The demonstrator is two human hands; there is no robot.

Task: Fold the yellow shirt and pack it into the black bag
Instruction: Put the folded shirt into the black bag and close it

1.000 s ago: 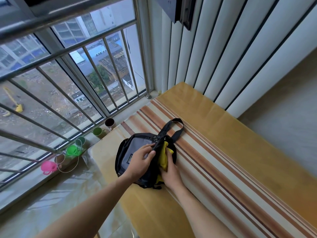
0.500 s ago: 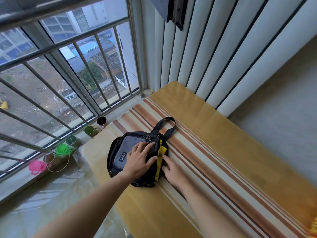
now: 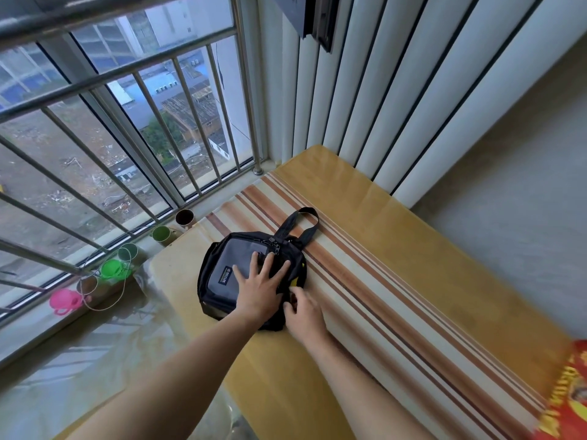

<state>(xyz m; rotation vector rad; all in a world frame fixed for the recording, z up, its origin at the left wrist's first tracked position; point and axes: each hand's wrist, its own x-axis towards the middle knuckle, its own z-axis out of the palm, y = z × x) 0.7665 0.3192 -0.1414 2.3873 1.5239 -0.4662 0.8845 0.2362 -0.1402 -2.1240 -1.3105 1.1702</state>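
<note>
The black bag [image 3: 222,268] with a grey front panel lies on the striped table [image 3: 381,281], its strap looped toward the window. Only a sliver of the yellow shirt [image 3: 295,282] shows at the bag's right opening; the rest is hidden inside. My left hand [image 3: 259,289] lies flat on top of the bag, fingers spread, pressing down. My right hand [image 3: 305,312] is at the bag's right edge, fingertips curled against the opening by the yellow cloth; whether it pinches the bag's edge or zipper is unclear.
Several small cups [image 3: 160,233] in pink, green and brown stand on the window ledge to the left, with a thin cord looped around some. Window bars [image 3: 158,128] rise behind them. A red and yellow printed object [image 3: 568,392] pokes in at the lower right.
The yellow shirt has gone almost fully into the bag. My left hand moved from gripping the opening to lying flat on top. My right hand withdrew from inside to the bag's edge.
</note>
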